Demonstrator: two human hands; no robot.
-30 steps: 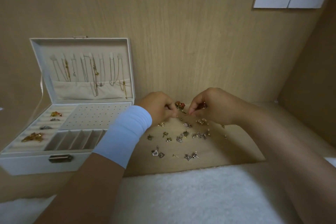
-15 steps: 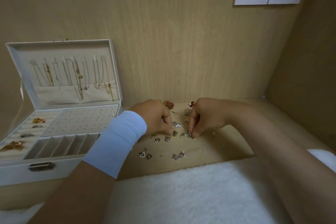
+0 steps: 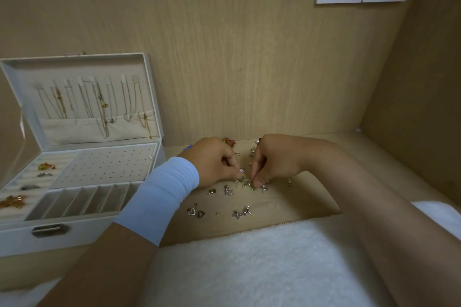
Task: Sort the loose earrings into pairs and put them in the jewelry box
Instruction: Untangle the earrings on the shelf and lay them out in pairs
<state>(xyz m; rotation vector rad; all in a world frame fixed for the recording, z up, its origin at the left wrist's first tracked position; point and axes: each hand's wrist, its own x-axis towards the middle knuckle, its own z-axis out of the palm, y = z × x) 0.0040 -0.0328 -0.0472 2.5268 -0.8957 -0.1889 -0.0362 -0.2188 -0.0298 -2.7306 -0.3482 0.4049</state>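
Observation:
Several small loose earrings (image 3: pixel 227 190) lie scattered on the wooden tabletop, with a heart-shaped pair (image 3: pixel 195 212) and star-shaped ones (image 3: pixel 242 212) nearer me. My left hand (image 3: pixel 214 162), with a pale blue wristband, has its fingertips curled down onto the pile and pinches a small silver earring (image 3: pixel 242 170). My right hand (image 3: pixel 272 161) faces it, thumb and forefinger pinching a small earring (image 3: pixel 253 185) in the pile. The white jewelry box (image 3: pixel 74 228) stands open at the left, its perforated earring panel (image 3: pixel 107 164) bare.
Necklaces hang inside the box lid (image 3: pixel 84 99). Gold and silver pieces (image 3: pixel 13 200) sit in the ring rolls at the box's left. A red-orange ornament (image 3: pixel 229 142) lies behind my left hand. A white fluffy cloth (image 3: pixel 249 264) covers the near edge. Wooden walls close the back and right.
Both hands came down from the back of the pile toward me and now pinch at earrings in its middle. The view shifted so the box sits farther left.

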